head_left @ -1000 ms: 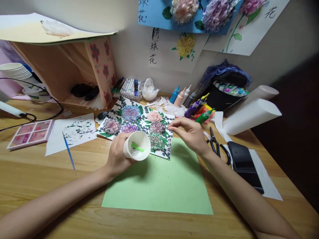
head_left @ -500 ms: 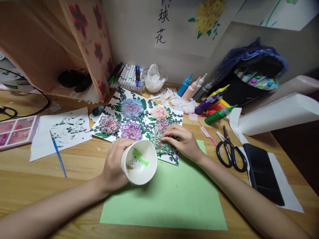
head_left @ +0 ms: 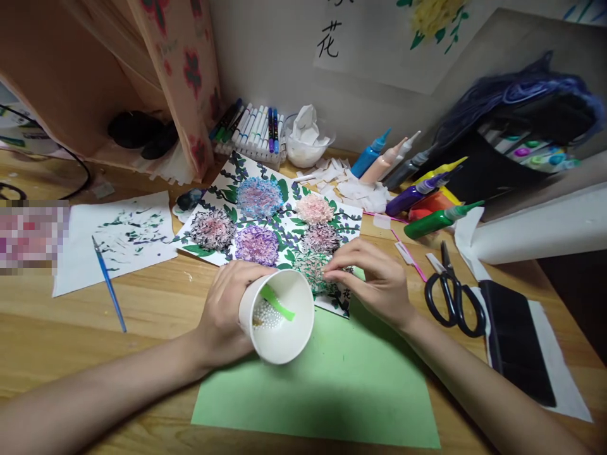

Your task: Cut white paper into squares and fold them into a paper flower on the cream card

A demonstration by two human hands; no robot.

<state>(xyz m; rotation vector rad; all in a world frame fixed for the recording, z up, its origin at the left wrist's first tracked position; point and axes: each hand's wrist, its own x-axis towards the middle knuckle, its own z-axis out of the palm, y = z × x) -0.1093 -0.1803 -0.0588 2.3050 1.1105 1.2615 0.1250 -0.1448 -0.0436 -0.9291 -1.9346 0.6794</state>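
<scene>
Right hand [head_left: 374,278] moved to green flower [head_left: 310,270] | grip pressed together, contents unclear | left hand [head_left: 227,309] curled round cup [head_left: 290,338]

The left hand [head_left: 225,306] holds a tilted cup [head_left: 287,341] of white beads [head_left: 271,315]. The right hand [head_left: 374,281], fingertips pinched together, is over a flower picture [head_left: 288,221].

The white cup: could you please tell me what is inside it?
White beads, a green strip and something brownish show inside the cup; its bottom beneath them is covered.
</scene>
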